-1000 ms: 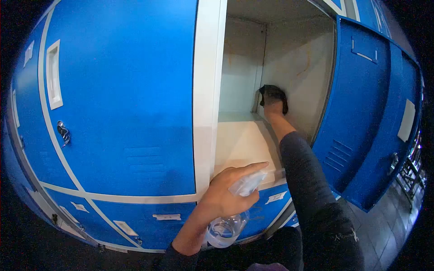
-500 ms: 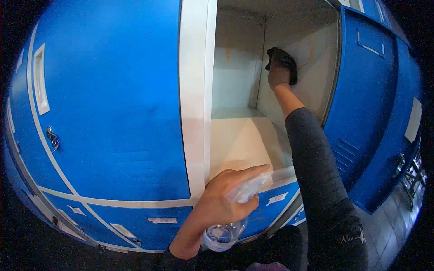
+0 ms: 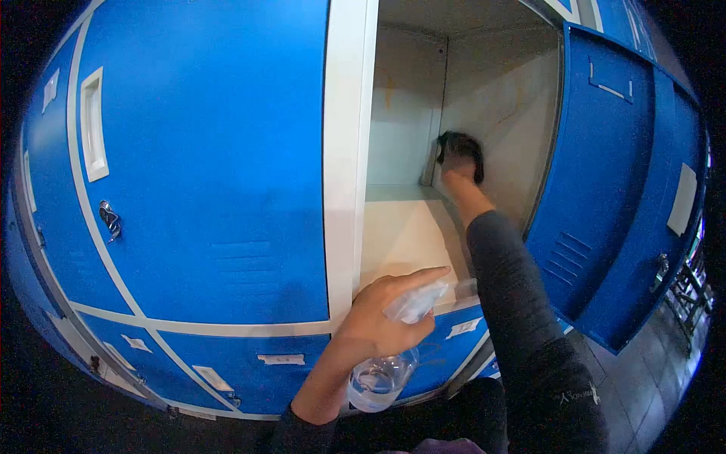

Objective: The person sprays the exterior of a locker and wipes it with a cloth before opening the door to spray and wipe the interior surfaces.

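Observation:
My left hand (image 3: 382, 318) is closed around the neck of a clear spray bottle (image 3: 382, 382), its index finger stretched out over the white spray head (image 3: 416, 303). Some liquid shows at the bottle's bottom. Inside the open locker compartment (image 3: 408, 234), my right hand (image 3: 459, 168) presses a black cloth (image 3: 470, 148) against the right inner wall (image 3: 514, 113), low and close to the back corner. The fingers of that hand are partly hidden by the cloth and blurred. Yellowish stains mark the wall above it.
The compartment's blue door (image 3: 597, 181) stands swung out to the right. A closed blue locker door (image 3: 204, 166) with a metal latch (image 3: 110, 221) fills the left. Lower doors bear paper labels (image 3: 281, 359). Grey floor tiles (image 3: 628, 386) show at lower right.
My right hand and the black cloth have slid down along the inner wall. My left hand keeps its hold on the spray bottle. The view has shifted slightly.

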Available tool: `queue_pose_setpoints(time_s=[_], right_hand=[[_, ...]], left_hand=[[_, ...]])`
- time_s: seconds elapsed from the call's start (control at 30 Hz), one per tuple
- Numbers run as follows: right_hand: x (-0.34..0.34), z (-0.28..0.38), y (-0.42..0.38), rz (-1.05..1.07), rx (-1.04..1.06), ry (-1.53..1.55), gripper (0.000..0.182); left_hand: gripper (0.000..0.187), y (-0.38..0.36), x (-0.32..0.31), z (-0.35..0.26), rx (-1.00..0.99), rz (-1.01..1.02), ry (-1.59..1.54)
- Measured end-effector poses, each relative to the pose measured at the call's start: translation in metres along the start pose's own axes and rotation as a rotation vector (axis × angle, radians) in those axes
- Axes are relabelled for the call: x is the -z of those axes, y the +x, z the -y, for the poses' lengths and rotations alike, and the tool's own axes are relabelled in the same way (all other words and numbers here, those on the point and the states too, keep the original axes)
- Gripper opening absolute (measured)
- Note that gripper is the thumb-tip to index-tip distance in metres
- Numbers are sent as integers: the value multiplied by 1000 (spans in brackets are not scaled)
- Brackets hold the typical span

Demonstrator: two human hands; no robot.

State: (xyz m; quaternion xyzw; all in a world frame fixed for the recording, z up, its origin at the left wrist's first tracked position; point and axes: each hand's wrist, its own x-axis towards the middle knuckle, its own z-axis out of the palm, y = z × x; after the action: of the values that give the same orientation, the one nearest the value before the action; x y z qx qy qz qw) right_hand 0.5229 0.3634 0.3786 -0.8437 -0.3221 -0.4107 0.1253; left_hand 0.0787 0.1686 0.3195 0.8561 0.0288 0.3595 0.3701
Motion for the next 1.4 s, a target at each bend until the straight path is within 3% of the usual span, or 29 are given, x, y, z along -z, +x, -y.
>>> queue_pose_setpoints(time_s=[0.07, 0.1, 0.13, 0.23, 0.3, 0.4, 0.5, 0.53, 0.57, 0.63, 0.67, 0.73, 0.9, 1.03, 1.17, 1.23, 1.27, 1.33, 1.4], right_hand=[[61, -8, 5, -276, 185, -154, 45], [141, -5, -5, -114, 170, 259, 44], [167, -7, 6, -153, 141, 262, 43], [188, -22, 56, -362, 147, 166, 39], [216, -21, 54, -372, 118, 74, 38], [174, -26, 76, -603, 197, 91, 36], [156, -17, 53, -626, 329, -115, 36], [175, -11, 30, -273, 234, 63, 39], [171, -8, 18, -64, 179, 173, 38], [113, 1, -13, -109, 124, 253, 33], [71, 3, -31, -365, 124, 221, 31], [65, -4, -52, -91, 275, 89, 26], [106, -4, -118, 212, 413, -134, 20], [83, -5, -104, 503, 333, -297, 20], [124, -22, -67, 375, 440, -319, 29], [191, -16, -43, -12, 263, -145, 31], [201, -24, -5, -33, 145, 8, 35], [278, -26, 3, -100, 95, -64, 38], [295, -31, 28, -135, 26, 23, 41]], left_hand=[[55, -2, -1, 5, -38, -29, 33], [54, -2, -2, 8, -58, -43, 48], [54, -2, -3, 7, -60, -63, 77], [54, -3, -4, 1, -83, -98, 105], [54, -3, -3, -2, -114, -106, 50], [54, -3, -2, -4, -21, -63, 24], [53, -4, -2, -2, -74, -91, 50], [52, -4, -2, -2, -70, -85, 36], [52, -4, -2, -3, -65, -80, 24], [51, -4, -2, 0, -76, -78, -9], [51, -4, -3, 2, -95, -81, -31], [51, -3, -3, 5, -96, -74, -38], [50, -2, 0, -2, -16, -17, -35], [49, -3, 0, -3, 39, -14, -66], [49, -2, -2, -2, 0, -29, -55], [49, -3, -1, -3, -8, -49, -44], [49, -3, -1, -5, 12, -46, -39], [49, -2, -4, -3, -8, -53, -35], [49, -2, -7, 7, -83, -76, -35]])
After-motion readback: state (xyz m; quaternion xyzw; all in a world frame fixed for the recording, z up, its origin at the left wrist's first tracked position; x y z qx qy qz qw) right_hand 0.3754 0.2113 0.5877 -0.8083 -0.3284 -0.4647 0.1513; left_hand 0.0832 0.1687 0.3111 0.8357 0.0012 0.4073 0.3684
